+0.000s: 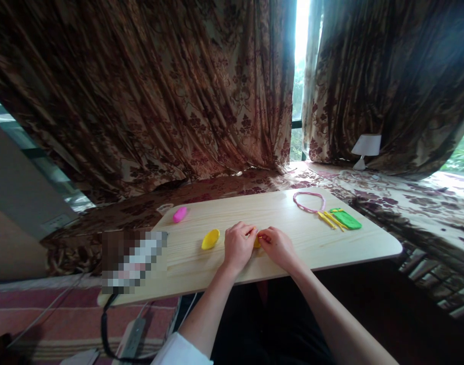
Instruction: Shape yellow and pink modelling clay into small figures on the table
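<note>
Over the middle of the table, my left hand (pixel 238 245) and my right hand (pixel 276 247) face each other with their fingertips pinched close together. A small yellow clay-like piece (pixel 257 243) shows between them, and both hands grip it. My fingers cover most of it, so its full shape is hidden. To the left of my left hand lies a yellow leaf-shaped piece (pixel 210 239) of similar colour. Farther left, near the back edge, is a pink oblong lump (pixel 180 215).
On the light wooden table (pixel 232 276), a pink braided loop (pixel 296 203) lies at the back right. Beside it are thin yellow tools (pixel 326 221) and a green slab (pixel 346 219). A pixelated object (pixel 137 263) covers the left corner. A white lamp (pixel 366 145) stands behind, near curtains.
</note>
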Available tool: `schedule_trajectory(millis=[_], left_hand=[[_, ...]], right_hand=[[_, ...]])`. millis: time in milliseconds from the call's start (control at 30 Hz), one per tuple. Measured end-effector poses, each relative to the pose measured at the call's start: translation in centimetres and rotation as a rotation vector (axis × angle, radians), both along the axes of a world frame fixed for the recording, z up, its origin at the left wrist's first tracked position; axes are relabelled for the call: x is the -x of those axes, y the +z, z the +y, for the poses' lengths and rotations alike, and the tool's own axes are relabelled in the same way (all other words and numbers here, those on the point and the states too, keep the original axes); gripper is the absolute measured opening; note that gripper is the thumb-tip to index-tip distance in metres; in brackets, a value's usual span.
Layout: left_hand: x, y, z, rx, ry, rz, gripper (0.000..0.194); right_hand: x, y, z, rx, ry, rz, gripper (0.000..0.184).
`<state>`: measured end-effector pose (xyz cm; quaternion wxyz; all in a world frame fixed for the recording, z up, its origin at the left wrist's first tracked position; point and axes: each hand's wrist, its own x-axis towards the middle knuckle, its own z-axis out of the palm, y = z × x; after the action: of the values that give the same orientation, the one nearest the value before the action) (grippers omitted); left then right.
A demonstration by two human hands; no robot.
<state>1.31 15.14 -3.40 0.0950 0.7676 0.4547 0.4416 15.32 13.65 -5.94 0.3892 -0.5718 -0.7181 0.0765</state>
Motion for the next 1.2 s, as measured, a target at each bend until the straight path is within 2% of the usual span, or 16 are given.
schedule_trajectory(millis=[133, 267, 433, 533, 633, 1000, 1200], left_hand=[[0.2, -0.1, 0.0, 0.010, 0.001, 0.005, 0.019], [0.9, -1.2, 0.6, 0.060, 0.000, -0.012, 0.034], [1.3, -2.3, 1.0, 0.094, -0.047, 0.008, 0.018], [1.3, -2.6, 1.0, 0.092, -0.044, 0.016, 0.017], [1.4, -2.7, 0.8, 0.083, -0.031, 0.032, 0.017], [1.8, -3.0, 0.4, 0.043, 0.015, 0.100, 0.016], [2.2, -3.0, 0.1, 0.022, 0.035, 0.122, 0.015]], right_hand=[[0.0, 0.0, 0.0, -0.010, -0.002, -0.001, 0.016], [0.0, -0.1, 0.0, -0.014, -0.003, 0.008, 0.015], [-0.1, -0.4, 0.2, -0.026, 0.001, 0.021, 0.018], [-0.3, -0.6, 0.4, -0.046, -0.038, 0.037, 0.027], [-0.4, -0.6, 0.5, -0.064, -0.068, 0.044, 0.027], [-1.1, -0.5, -0.8, -0.081, 0.003, -0.021, 0.019], [-1.2, 0.0, -1.7, -0.111, 0.040, -0.069, 0.030]])
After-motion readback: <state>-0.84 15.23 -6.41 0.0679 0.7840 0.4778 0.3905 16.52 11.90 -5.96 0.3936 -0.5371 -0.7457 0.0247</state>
